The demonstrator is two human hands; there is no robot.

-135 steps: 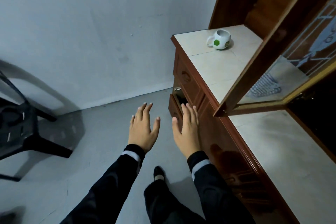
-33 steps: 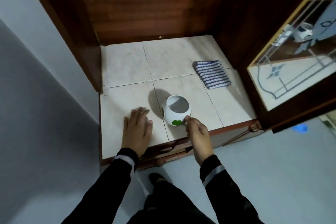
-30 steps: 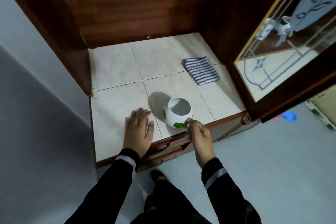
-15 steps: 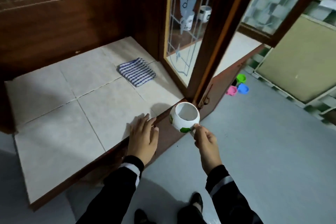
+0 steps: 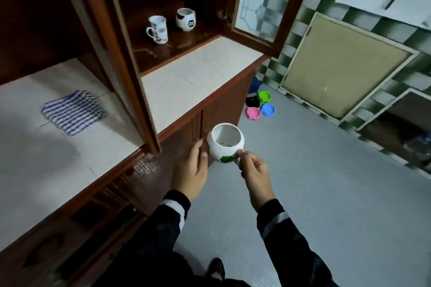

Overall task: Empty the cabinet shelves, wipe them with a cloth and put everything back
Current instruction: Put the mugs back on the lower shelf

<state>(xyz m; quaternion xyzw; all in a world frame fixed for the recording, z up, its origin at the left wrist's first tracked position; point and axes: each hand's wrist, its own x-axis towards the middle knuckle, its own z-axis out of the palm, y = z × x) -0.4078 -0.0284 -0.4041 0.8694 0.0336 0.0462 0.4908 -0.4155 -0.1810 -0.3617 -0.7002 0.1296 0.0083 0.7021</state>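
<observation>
My right hand (image 5: 255, 171) pinches the handle of a round white mug with green patches (image 5: 225, 143) and holds it in the air in front of the cabinet's lower doors. My left hand (image 5: 192, 171) hangs open just left of the mug, fingers straight, close to its side. A folded blue-striped cloth (image 5: 72, 111) lies on the tiled counter (image 5: 42, 158). On the dark wooden shelf (image 5: 172, 46) behind the open glass door (image 5: 261, 0) stand a tall patterned mug (image 5: 158, 29) and a round white mug (image 5: 185, 19).
The wooden frame post (image 5: 121, 53) of an open door stands between the cloth and the shelf. Several small coloured plastic bowls (image 5: 260, 106) lie on the grey floor by the cabinet's end. A tan panel (image 5: 338, 72) leans against the green-checked wall.
The mug has been lifted off the counter and carried right, past the counter's edge. My left hand left the counter and now hovers beside the mug. My view turned right toward the shelf with mugs.
</observation>
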